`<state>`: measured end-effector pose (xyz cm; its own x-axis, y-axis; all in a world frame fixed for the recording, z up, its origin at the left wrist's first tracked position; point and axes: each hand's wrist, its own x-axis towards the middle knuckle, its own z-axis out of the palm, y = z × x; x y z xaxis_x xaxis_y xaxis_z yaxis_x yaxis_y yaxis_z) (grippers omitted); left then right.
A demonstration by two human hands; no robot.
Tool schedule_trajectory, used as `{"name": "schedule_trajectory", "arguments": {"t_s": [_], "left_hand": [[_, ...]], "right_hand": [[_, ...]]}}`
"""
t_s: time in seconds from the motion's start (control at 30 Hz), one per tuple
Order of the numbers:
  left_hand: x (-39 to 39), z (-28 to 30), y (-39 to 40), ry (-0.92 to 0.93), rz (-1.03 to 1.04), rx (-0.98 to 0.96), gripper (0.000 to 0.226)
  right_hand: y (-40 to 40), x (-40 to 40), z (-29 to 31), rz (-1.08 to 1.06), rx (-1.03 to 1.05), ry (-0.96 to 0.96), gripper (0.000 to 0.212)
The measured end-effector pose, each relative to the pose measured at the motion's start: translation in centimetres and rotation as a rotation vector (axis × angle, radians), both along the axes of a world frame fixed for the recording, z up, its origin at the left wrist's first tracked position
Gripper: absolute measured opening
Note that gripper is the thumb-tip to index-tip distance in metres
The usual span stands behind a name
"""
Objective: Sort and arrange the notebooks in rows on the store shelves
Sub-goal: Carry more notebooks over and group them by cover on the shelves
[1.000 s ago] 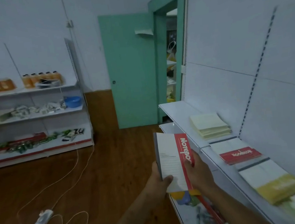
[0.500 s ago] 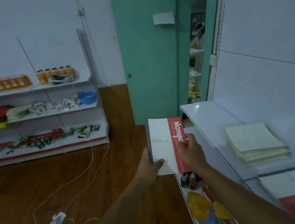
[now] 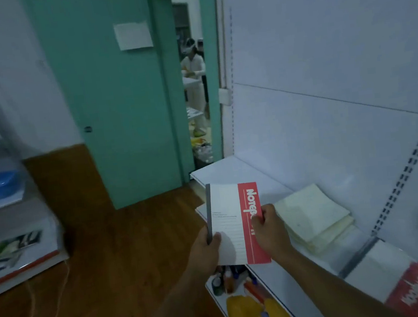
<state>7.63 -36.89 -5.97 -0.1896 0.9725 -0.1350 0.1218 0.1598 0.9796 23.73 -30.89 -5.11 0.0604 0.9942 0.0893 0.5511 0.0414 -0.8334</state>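
Observation:
Both hands hold a stack of white notebooks with a red band (image 3: 232,223) upright in front of me, beside the white shelf (image 3: 233,172) on the right. My left hand (image 3: 206,251) grips the grey spine at the lower left. My right hand (image 3: 269,229) pinches the red edge. On the shelf lies a pile of pale cream notebooks (image 3: 313,215). Past a grey divider lies another red-and-white notebook (image 3: 396,276).
A lower shelf (image 3: 229,312) under the notebooks carries small bottles and colourful items. A teal door (image 3: 115,98) stands open ahead, with a person visible in the room behind it. Another shelving unit (image 3: 10,233) stands at the left. A cable lies on the wooden floor.
My view has swung right and closer to the shelf. The notebooks stay in both hands and now sit nearer the cream pile; my right hand has slid slightly lower on the red edge.

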Motion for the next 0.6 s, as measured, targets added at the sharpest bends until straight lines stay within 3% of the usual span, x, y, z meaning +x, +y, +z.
{"name": "schedule_trajectory", "arguments": {"t_s": [0.2, 0.4, 0.5, 0.6], "left_hand": [[5.3, 0.8, 6.1, 0.051, -0.351, 0.045, 0.027], [13.9, -2.0, 5.7, 0.091, -0.744, 0.021, 0.032], [18.2, -3.7, 4.0, 0.114, -0.866, -0.011, 0.035], [21.5, -4.7, 3.1, 0.216, -0.911, 0.016, 0.032]], "right_hand": [[0.7, 6.1, 0.0, -0.353, -0.011, -0.001, 0.018], [-6.4, 13.3, -3.3, -0.751, -0.053, 0.098, 0.014], [-9.6, 16.8, -4.8, -0.857, -0.095, 0.075, 0.011], [-10.8, 19.9, -6.3, -0.892, -0.184, 0.065, 0.027]]}}
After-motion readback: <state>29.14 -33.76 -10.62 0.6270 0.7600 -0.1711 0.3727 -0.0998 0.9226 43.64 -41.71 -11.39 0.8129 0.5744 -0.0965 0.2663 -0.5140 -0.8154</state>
